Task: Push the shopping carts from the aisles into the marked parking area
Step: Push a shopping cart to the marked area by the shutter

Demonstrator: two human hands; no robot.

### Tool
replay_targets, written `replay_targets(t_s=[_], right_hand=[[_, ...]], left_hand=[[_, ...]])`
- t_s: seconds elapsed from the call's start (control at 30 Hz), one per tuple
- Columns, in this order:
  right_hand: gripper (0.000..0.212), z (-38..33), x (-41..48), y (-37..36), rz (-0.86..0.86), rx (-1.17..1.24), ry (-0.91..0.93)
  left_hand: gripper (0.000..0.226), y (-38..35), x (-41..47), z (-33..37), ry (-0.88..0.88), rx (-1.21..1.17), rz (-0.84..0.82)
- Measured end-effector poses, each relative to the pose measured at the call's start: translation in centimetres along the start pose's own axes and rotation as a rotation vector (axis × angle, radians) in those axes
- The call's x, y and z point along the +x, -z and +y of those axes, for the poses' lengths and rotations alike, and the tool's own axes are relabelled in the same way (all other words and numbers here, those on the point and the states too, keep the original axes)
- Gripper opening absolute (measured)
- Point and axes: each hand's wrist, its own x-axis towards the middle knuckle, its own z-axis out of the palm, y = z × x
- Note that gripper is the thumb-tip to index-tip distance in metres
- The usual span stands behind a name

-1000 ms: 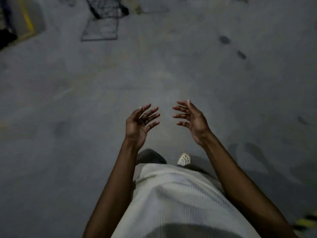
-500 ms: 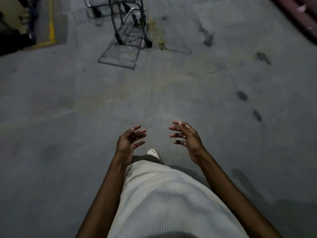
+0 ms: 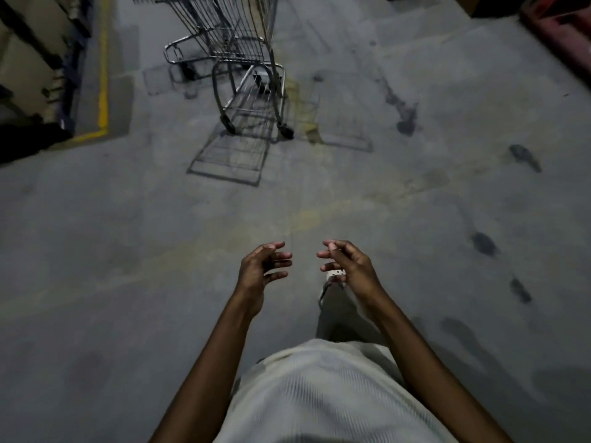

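A metal wire shopping cart (image 3: pixel 236 55) stands on the grey concrete floor at the top centre, its wheels and lower rack toward me and its basket cut off by the top edge. My left hand (image 3: pixel 260 271) and my right hand (image 3: pixel 350 266) are raised side by side in front of my body, palms facing each other, fingers loosely spread and holding nothing. Both hands are well short of the cart, with bare floor between.
A yellow painted line (image 3: pixel 103 75) borders a raised strip at the upper left beside dark shelving (image 3: pixel 28 59). A red object (image 3: pixel 563 30) sits at the upper right. Dark stains (image 3: pixel 484 243) mark the floor on the right. My white shoe (image 3: pixel 332 284) shows below my right hand.
The cart has come much closer and lower in view as I walk toward it. My hands have stayed raised and empty, dropping lower in the frame.
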Motion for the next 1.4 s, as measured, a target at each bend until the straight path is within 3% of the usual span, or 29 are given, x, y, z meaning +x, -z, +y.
replay_targets(t_s=[0.13,0.3,0.5,0.73,0.97,1.1,1.23,1.33,1.4], right_hand=[[0.026,-7.9,12.0,0.7,-0.129,-0.121,0.038],[0.023,-19.2,25.1,0.3,-0.163,-0.141,0.078],[0.019,-24.3,35.3,-3.2,-0.206,-0.175,0.047],[0.017,-26.1,46.1,-8.4,-0.278,-0.285,-0.013],[0.014,-36.3,60.6,-17.7,-0.139,-0.217,0.093],[0.006,-40.5,65.4,-23.0,-0.162,-0.261,0.188],[0.016,-42.7,70.2,-26.1,-0.186,-0.472,0.29],[0.015,-44.9,74.9,-28.3,-0.131,-0.551,0.395],[0.02,-45.9,78.5,-29.8,-0.092,-0.644,0.531]], left_hand=[[0.026,-2.5,8.4,5.8,-0.012,-0.039,0.088],[0.024,-4.6,16.3,14.7,-0.112,-0.092,0.229],[0.023,-4.3,24.7,20.5,-0.114,-0.151,0.351],[0.026,-1.5,38.1,26.7,-0.062,-0.165,0.338],[0.021,4.0,52.3,39.4,-0.079,-0.149,0.243],[0.019,6.7,58.6,47.5,-0.135,-0.015,0.213],[0.015,8.5,64.5,53.2,-0.225,0.225,0.233],[0.015,10.4,69.5,56.0,-0.43,0.706,0.315],[0.032,11.4,72.9,57.9,-0.543,1.004,0.344]])
